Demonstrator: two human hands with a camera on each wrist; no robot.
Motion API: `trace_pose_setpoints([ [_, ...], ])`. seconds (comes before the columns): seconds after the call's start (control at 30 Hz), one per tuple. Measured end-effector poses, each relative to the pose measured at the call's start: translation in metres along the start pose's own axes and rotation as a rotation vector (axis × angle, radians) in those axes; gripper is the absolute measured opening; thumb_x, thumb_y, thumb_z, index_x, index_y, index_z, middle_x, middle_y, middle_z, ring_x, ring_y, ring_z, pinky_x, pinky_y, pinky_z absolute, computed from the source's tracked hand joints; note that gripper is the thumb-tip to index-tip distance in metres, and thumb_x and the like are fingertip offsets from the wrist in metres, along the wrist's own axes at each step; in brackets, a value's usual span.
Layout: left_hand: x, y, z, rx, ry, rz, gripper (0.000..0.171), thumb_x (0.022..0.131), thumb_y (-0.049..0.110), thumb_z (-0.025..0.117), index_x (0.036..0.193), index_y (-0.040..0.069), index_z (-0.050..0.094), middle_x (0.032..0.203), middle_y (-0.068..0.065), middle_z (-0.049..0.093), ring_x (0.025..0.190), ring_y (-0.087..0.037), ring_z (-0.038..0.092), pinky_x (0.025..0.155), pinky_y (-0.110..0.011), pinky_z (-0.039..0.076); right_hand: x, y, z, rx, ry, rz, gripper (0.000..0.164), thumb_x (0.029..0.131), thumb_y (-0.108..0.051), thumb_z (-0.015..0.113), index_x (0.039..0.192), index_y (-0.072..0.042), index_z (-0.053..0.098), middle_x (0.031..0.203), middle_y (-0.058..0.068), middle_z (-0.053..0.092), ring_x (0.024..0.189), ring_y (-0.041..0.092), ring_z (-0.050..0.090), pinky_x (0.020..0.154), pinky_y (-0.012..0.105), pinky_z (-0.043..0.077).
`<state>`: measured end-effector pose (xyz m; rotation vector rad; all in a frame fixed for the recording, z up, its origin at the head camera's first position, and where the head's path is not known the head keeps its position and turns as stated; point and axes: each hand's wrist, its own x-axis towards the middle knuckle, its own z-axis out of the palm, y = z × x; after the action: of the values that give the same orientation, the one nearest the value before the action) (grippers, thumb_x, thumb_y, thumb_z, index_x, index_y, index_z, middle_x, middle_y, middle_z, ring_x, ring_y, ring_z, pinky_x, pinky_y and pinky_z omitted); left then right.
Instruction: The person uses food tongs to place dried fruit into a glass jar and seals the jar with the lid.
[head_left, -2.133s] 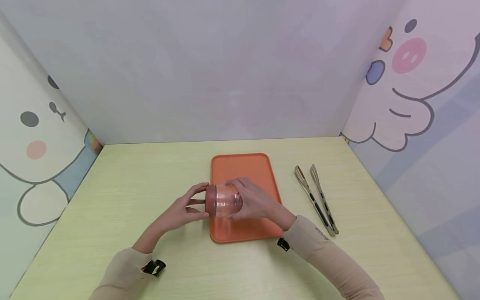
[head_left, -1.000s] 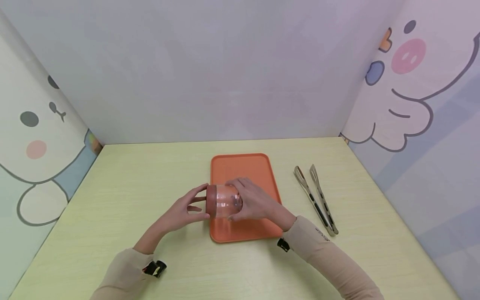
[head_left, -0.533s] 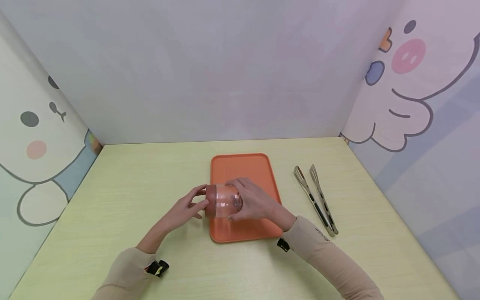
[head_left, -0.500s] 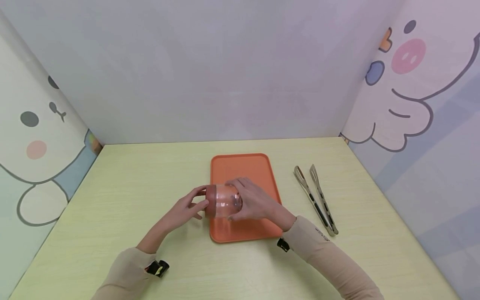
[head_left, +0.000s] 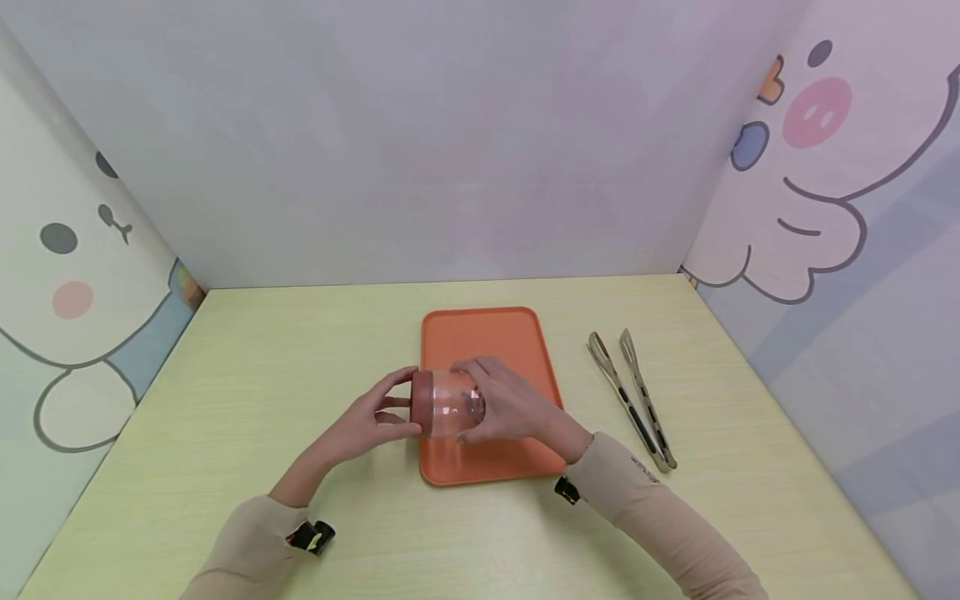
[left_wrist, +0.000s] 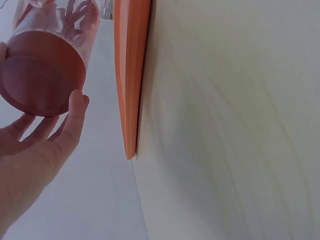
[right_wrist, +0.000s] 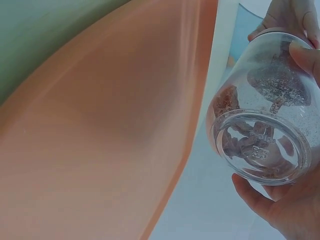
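Note:
A clear plastic jar (head_left: pixel 450 404) lies on its side in the air over the orange tray (head_left: pixel 491 333), its reddish-brown screw lid (head_left: pixel 422 403) facing left. With curled fingers and thumb, my left hand (head_left: pixel 367 427) grips the lid's rim; the left wrist view shows the lid's (left_wrist: pixel 37 75) flat top. My right hand (head_left: pixel 510 404) holds the base end of the jar body. Through the clear bottom in the right wrist view, several brown dried pieces (right_wrist: pixel 245 142) show inside the jar (right_wrist: pixel 260 120); their kind is unclear.
Metal tongs (head_left: pixel 637 400) with black grip strips lie spread on the pale wooden table (head_left: pixel 300 350), right of the tray. A grey back wall (head_left: pixel 450 150) and cartoon-printed side panels (head_left: pixel 825 192) enclose the table.
My left fingers have shifted around the lid: half a second ago the thumb was higher on it, now it is at the lower edge. The right hand and jar stay in place.

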<state>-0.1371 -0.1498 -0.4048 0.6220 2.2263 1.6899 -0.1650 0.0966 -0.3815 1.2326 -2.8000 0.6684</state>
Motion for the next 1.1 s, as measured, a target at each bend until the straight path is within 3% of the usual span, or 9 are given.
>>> trace_pose_setpoints([
  [0.17,0.0,0.0,0.0,0.02,0.01,-0.007,0.074,0.078,0.019,0.068,0.138,0.015,0.025,0.137,-0.01,0.027,0.108,-0.03,0.048,0.078,-0.031,0.047,0.0,0.0,0.0,-0.002,0.008,-0.006,0.084,0.061,-0.055,0.069,0.126,-0.013,0.037,0.12,-0.001,0.041,0.106,0.012,0.037,0.075,0.027,0.043],
  [0.37,0.003,0.001,0.003,0.02,0.035,-0.155,0.059,0.088,0.028,0.056,0.136,0.014,0.026,0.132,-0.016,0.033,0.092,-0.025,0.056,0.069,-0.035,0.05,0.0,0.0,0.001,0.001,0.022,-0.012,0.082,0.06,-0.055,0.07,0.124,-0.013,0.039,0.118,-0.001,0.042,0.104,0.011,0.037,0.072,0.026,0.043],
  [0.47,0.003,0.002,0.004,-0.024,0.034,-0.184,0.056,0.088,0.025,0.055,0.135,0.012,0.027,0.128,-0.019,0.036,0.087,-0.025,0.058,0.066,-0.038,0.051,0.0,0.0,0.002,-0.003,0.029,-0.019,0.082,0.06,-0.054,0.07,0.124,-0.013,0.039,0.118,-0.001,0.042,0.104,0.012,0.038,0.072,0.027,0.044],
  [0.63,0.002,0.002,0.003,-0.021,0.032,-0.141,0.057,0.086,0.022,0.059,0.134,0.013,0.029,0.126,-0.018,0.038,0.084,-0.023,0.059,0.07,-0.036,0.049,0.0,0.0,0.001,-0.017,0.032,-0.033,0.083,0.06,-0.054,0.07,0.124,-0.012,0.039,0.118,-0.001,0.043,0.104,0.012,0.038,0.074,0.028,0.043],
  [0.87,0.0,0.0,0.002,0.054,0.037,-0.017,0.07,0.078,0.017,0.069,0.135,0.016,0.029,0.128,-0.012,0.037,0.089,-0.022,0.058,0.072,-0.031,0.049,0.0,0.0,-0.001,-0.008,0.02,-0.045,0.083,0.061,-0.055,0.069,0.125,-0.012,0.038,0.12,0.001,0.042,0.106,0.014,0.037,0.076,0.029,0.043],
  [1.0,-0.002,0.01,0.004,0.087,0.048,0.035,0.073,0.076,0.012,0.07,0.136,0.01,0.028,0.129,-0.013,0.037,0.092,-0.027,0.056,0.072,-0.037,0.049,0.0,0.0,0.0,-0.01,0.019,-0.049,0.084,0.061,-0.055,0.068,0.126,-0.012,0.038,0.121,0.0,0.042,0.107,0.013,0.037,0.078,0.03,0.042],
  [1.1,-0.006,0.023,0.005,0.068,0.045,0.026,0.072,0.078,0.011,0.068,0.136,0.006,0.026,0.13,-0.017,0.035,0.094,-0.03,0.055,0.074,-0.038,0.048,0.0,0.0,0.0,-0.006,0.029,-0.054,0.083,0.061,-0.055,0.068,0.125,-0.013,0.039,0.119,-0.001,0.042,0.106,0.012,0.037,0.076,0.028,0.042],
])
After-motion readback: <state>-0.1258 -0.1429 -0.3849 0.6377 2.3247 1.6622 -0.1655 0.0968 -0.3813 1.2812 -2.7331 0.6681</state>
